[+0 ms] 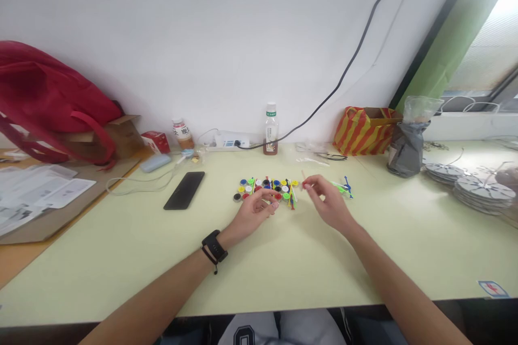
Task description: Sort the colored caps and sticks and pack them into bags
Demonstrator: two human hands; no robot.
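Note:
Small round plastic pieces [243,188] in blue, yellow, white, red, black and green lie in rows on the pale table. Thin coloured plastic sticks [292,200] lie beside them. My left hand [256,211], with a black watch on the wrist, hovers over the near edge of the round pieces. Its fingers are loosely curved and apart, with nothing visible held. To the right, my right hand [332,206] pinches a small red piece [305,185] with a pale orange stick rising from it. Green and blue plastic pieces [346,188] lie partly hidden behind this hand.
A black phone [184,191] lies left of the pieces. Behind stand a drink bottle [271,132], a power strip [226,141], and another bottle [184,137]. A striped bag [360,132] and stacked grey discs [483,194] are at right; a red backpack [52,91] is at left.

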